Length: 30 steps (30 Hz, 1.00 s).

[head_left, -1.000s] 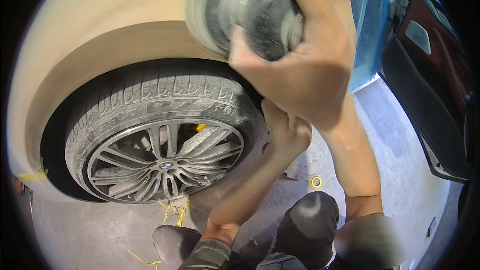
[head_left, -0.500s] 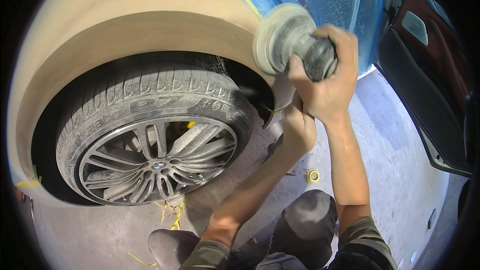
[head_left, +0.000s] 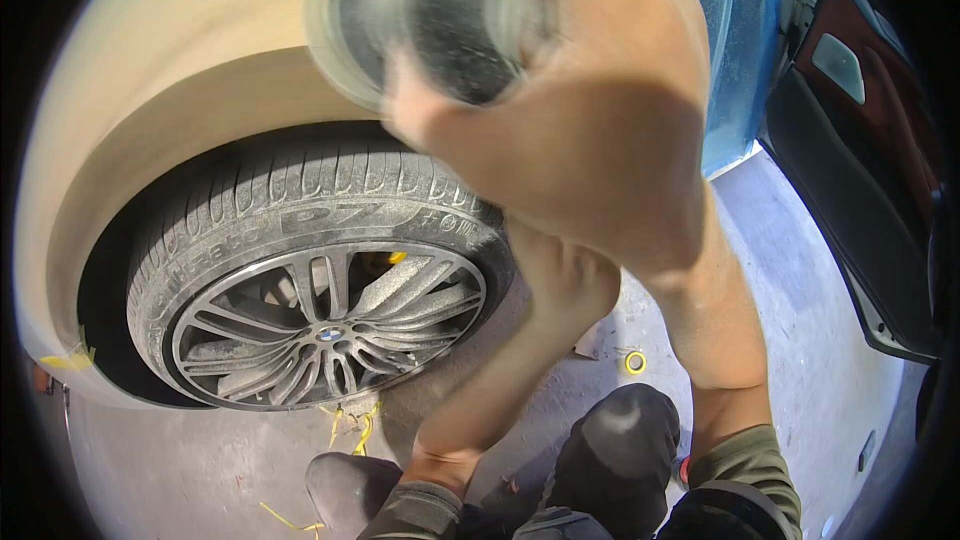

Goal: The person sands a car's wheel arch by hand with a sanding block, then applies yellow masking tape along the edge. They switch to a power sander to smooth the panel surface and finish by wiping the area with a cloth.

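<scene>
My right hand (head_left: 600, 130) is wrapped round a round handheld sander (head_left: 445, 25), dark on top with a pale disc rim. Both are smeared by motion. The disc sits at the beige fender panel (head_left: 210, 30), above the wheel arch; whether it touches cannot be told. Under my right hand and wrist, my left hand (head_left: 565, 285) looks closed. Its fingers are mostly hidden, and I cannot make out what they hold. Below the arch is a dusty tyre (head_left: 300, 195) on a multi-spoke alloy wheel (head_left: 330, 335).
Blue plastic sheeting (head_left: 740, 50) covers the car behind my right hand. An open car door (head_left: 850, 140) with dark red and black trim stands at the right. On the grey floor lie a yellow tape roll (head_left: 635, 362) and yellow tape scraps (head_left: 365, 430). My knees are close below.
The sander has moved left and up, from beside the blue sheeting to over the fender above the arch. My right hand moved with it; my left hand shifted slightly left.
</scene>
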Each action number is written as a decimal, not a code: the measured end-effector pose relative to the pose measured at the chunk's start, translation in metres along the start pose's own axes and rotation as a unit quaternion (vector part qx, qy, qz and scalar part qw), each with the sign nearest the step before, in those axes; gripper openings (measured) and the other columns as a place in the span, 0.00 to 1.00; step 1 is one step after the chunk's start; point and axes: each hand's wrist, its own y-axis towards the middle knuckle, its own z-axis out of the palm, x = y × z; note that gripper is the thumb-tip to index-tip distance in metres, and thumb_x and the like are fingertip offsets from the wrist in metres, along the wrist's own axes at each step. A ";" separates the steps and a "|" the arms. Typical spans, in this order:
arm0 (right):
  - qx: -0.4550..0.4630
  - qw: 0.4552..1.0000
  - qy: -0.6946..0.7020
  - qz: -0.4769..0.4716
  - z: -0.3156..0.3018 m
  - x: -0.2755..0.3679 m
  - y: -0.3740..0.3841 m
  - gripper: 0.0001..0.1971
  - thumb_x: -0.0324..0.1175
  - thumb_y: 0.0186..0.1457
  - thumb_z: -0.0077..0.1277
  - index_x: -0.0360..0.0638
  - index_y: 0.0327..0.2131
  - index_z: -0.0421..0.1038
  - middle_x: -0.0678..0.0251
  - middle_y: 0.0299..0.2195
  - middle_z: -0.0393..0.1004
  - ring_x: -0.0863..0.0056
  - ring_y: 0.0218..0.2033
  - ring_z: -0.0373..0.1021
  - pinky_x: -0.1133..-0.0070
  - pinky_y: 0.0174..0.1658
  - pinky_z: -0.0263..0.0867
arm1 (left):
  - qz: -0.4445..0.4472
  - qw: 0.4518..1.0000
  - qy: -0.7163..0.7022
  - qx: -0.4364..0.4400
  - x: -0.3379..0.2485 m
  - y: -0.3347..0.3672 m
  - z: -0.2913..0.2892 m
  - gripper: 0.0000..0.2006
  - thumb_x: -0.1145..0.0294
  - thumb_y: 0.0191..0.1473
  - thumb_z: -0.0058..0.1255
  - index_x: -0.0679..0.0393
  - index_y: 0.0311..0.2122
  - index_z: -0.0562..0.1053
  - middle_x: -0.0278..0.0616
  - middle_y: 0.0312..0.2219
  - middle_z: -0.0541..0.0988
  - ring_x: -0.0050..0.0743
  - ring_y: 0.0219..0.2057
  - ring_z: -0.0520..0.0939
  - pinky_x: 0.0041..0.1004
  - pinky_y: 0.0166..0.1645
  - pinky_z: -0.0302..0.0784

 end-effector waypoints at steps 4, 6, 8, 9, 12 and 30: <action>-0.003 1.000 -0.003 -0.004 0.000 0.001 0.008 0.24 0.24 0.35 0.65 0.41 0.42 0.74 0.62 0.39 0.75 0.63 0.39 0.72 0.74 0.44 0.69 | -0.085 0.993 -0.084 0.006 -0.004 0.004 -0.009 0.07 0.75 0.56 0.50 0.66 0.35 0.78 0.48 0.28 0.82 0.45 0.30 0.84 0.33 0.37 0.75; -0.006 1.000 -0.005 0.001 -0.004 -0.002 0.000 0.24 0.24 0.35 0.65 0.41 0.42 0.74 0.62 0.39 0.75 0.63 0.40 0.72 0.74 0.44 0.69 | -0.125 0.985 -0.119 0.010 -0.003 -0.003 -0.007 0.08 0.75 0.57 0.49 0.67 0.36 0.78 0.48 0.28 0.82 0.43 0.30 0.83 0.32 0.37 0.75; -0.010 1.000 -0.007 0.009 -0.006 -0.009 -0.014 0.24 0.24 0.35 0.65 0.41 0.42 0.74 0.62 0.39 0.75 0.63 0.40 0.72 0.74 0.44 0.69 | -0.157 0.976 -0.145 0.031 0.004 -0.013 0.005 0.09 0.75 0.59 0.47 0.69 0.38 0.77 0.49 0.28 0.81 0.43 0.30 0.83 0.32 0.37 0.75; -0.012 1.000 -0.010 0.022 -0.008 -0.015 -0.024 0.24 0.24 0.35 0.65 0.41 0.42 0.74 0.62 0.39 0.75 0.63 0.40 0.72 0.74 0.44 0.69 | -0.175 0.971 -0.159 0.044 0.007 -0.021 0.013 0.10 0.75 0.59 0.47 0.70 0.40 0.76 0.50 0.28 0.81 0.43 0.30 0.83 0.32 0.37 0.75; -0.018 0.995 -0.024 0.096 -0.015 -0.035 -0.067 0.24 0.25 0.35 0.65 0.42 0.42 0.74 0.61 0.39 0.74 0.63 0.40 0.72 0.74 0.45 0.69 | -0.206 0.961 -0.175 0.065 0.015 -0.053 0.040 0.12 0.75 0.62 0.43 0.72 0.44 0.74 0.52 0.29 0.81 0.45 0.30 0.82 0.33 0.38 0.75; -0.013 0.997 0.029 0.073 -0.007 -0.028 -0.028 0.27 0.28 0.36 0.67 0.45 0.45 0.74 0.56 0.39 0.71 0.59 0.42 0.71 0.69 0.44 0.72 | -0.028 0.999 -0.030 0.031 0.014 -0.013 0.019 0.17 0.63 0.68 0.44 0.72 0.41 0.72 0.48 0.29 0.80 0.33 0.32 0.82 0.34 0.36 0.75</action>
